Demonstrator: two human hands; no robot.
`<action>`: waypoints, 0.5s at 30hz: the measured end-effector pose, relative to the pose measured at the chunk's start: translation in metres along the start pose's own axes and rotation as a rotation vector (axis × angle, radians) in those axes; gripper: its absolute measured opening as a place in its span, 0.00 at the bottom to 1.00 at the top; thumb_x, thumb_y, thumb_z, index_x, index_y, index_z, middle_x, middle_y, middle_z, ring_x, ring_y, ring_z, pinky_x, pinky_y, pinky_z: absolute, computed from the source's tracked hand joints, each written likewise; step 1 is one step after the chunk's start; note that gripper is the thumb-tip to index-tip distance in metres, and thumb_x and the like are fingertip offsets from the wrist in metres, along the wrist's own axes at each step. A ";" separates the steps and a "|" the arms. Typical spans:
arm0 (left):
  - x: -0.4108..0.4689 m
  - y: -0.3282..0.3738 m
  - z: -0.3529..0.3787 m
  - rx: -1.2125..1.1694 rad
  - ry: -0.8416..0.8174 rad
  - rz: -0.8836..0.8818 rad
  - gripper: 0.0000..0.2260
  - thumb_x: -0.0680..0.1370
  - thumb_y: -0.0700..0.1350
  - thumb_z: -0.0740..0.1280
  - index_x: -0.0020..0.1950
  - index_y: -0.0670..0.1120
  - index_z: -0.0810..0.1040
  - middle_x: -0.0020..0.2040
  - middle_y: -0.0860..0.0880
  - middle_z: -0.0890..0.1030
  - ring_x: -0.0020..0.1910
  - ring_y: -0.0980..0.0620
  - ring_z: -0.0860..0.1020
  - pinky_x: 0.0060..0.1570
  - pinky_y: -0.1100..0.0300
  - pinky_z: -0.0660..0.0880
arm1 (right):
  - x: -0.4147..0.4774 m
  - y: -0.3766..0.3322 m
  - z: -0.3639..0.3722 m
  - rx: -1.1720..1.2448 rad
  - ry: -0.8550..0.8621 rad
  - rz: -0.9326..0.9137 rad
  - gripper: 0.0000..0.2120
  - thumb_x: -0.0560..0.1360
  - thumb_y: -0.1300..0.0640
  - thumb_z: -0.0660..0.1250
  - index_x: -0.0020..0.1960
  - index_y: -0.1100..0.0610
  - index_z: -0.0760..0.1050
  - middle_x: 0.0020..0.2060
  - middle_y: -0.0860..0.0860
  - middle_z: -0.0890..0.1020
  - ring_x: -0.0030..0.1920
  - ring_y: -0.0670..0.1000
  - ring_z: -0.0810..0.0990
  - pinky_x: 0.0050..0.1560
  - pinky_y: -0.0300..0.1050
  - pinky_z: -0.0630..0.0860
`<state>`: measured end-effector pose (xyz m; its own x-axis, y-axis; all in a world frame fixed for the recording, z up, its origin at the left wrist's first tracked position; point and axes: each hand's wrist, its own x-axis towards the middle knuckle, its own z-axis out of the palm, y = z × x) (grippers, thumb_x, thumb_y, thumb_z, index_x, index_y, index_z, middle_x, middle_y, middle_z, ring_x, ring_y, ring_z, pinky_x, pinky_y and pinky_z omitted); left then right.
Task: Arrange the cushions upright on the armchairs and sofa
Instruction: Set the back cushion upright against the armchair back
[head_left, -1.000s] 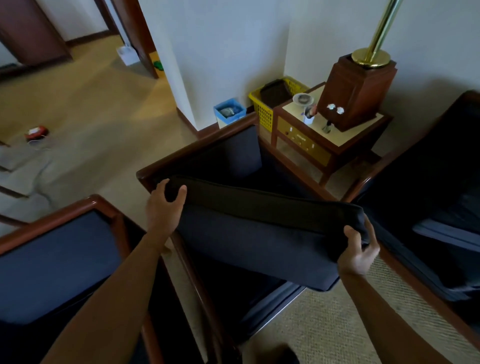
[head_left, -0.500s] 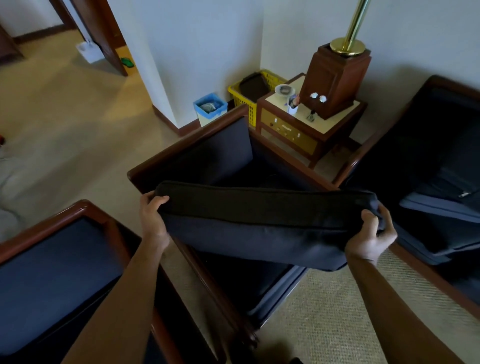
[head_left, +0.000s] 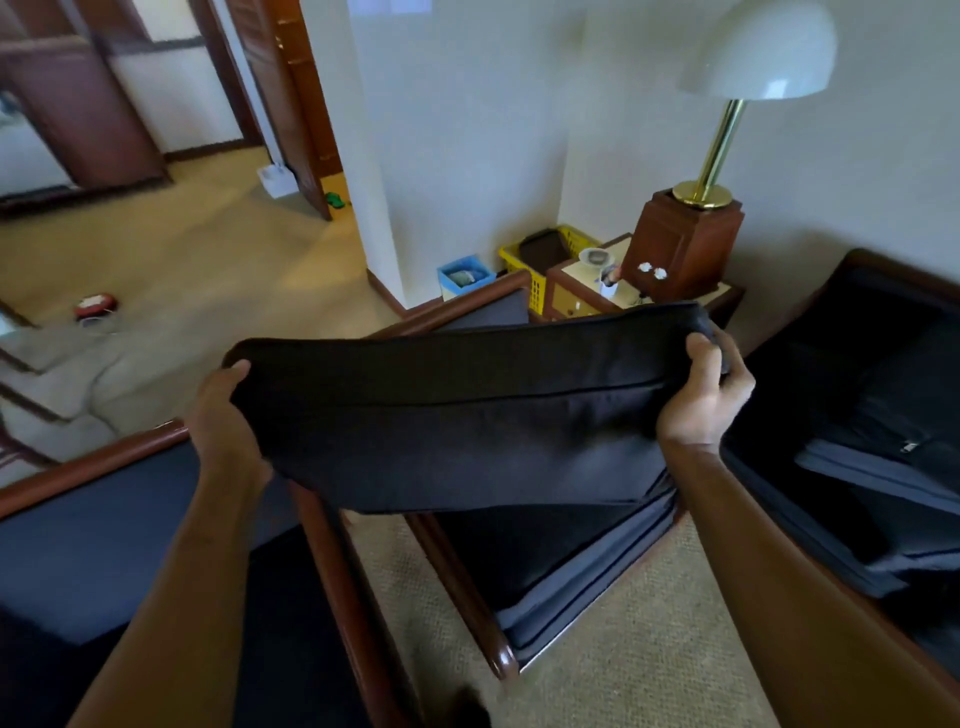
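Observation:
I hold a dark, flat cushion (head_left: 467, 415) in the air, its long side running left to right. My left hand (head_left: 226, 415) grips its left end and my right hand (head_left: 701, 395) grips its right end. Below it stands a wood-framed armchair (head_left: 457, 582) with a dark seat pad (head_left: 561, 571); the cushion hides most of its back. A second armchair (head_left: 104, 530) with a blue-grey cushion is at the lower left. At the right edge a dark sofa or chair (head_left: 883, 415) holds another cushion lying flat.
A side table (head_left: 582, 296) with a brass lamp (head_left: 722, 150) on a wooden block stands behind the middle armchair. A yellow basket (head_left: 524, 260) and a blue bin (head_left: 462, 275) sit by the wall. Beige carpet (head_left: 623, 660) lies between the chairs.
Both hands have raised the cushion higher, away from the middle armchair's seat. The view has tilted up, so the lamp shade now shows.

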<state>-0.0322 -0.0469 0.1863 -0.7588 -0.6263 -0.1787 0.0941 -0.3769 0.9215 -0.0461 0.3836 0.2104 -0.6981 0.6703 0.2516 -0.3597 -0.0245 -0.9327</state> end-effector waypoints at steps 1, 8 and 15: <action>-0.006 0.012 -0.013 0.004 0.015 0.024 0.09 0.76 0.50 0.74 0.53 0.49 0.87 0.55 0.47 0.88 0.56 0.45 0.86 0.54 0.50 0.83 | -0.008 -0.005 0.007 0.008 -0.028 0.017 0.33 0.70 0.43 0.68 0.65 0.68 0.79 0.51 0.51 0.82 0.55 0.47 0.78 0.59 0.45 0.74; -0.036 0.083 -0.172 0.008 0.289 0.136 0.17 0.71 0.49 0.78 0.58 0.44 0.87 0.60 0.42 0.87 0.62 0.39 0.85 0.64 0.45 0.82 | -0.108 -0.029 0.096 0.016 -0.270 0.110 0.22 0.74 0.44 0.71 0.61 0.59 0.83 0.53 0.48 0.85 0.58 0.49 0.82 0.65 0.47 0.77; -0.044 0.133 -0.334 0.107 0.542 0.199 0.05 0.76 0.49 0.76 0.49 0.48 0.88 0.51 0.47 0.88 0.50 0.48 0.85 0.65 0.46 0.81 | -0.240 -0.012 0.213 0.021 -0.487 0.211 0.22 0.73 0.39 0.71 0.58 0.54 0.85 0.55 0.52 0.85 0.59 0.49 0.83 0.66 0.52 0.79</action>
<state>0.2289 -0.2971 0.2020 -0.2928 -0.9482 -0.1233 0.1139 -0.1626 0.9801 -0.0061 0.0653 0.2162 -0.9615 0.2273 0.1547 -0.1895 -0.1401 -0.9718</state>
